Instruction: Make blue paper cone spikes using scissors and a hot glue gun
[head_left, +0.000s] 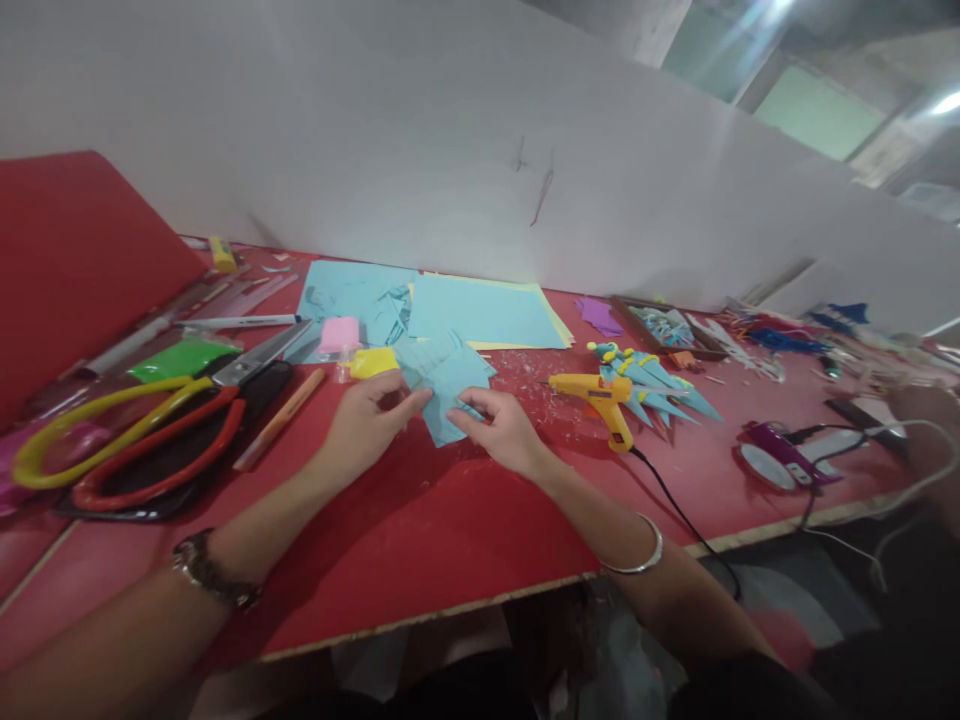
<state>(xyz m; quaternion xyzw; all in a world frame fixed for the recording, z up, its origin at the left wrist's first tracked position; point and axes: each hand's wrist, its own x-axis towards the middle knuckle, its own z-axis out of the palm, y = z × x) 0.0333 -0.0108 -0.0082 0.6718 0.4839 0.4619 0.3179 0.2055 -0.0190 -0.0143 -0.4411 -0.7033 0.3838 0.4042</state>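
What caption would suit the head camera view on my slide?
Left hand and right hand at pale blue paper on a red table, between big scissors and a yellow glue gun.

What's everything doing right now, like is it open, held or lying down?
Left hand: at the small blue paper
Right hand: at it too
Glue gun: on its side, cord attached
Box: open, bits inside
Scissors: lying down
Pen: lying down
Big blue sheets: flat
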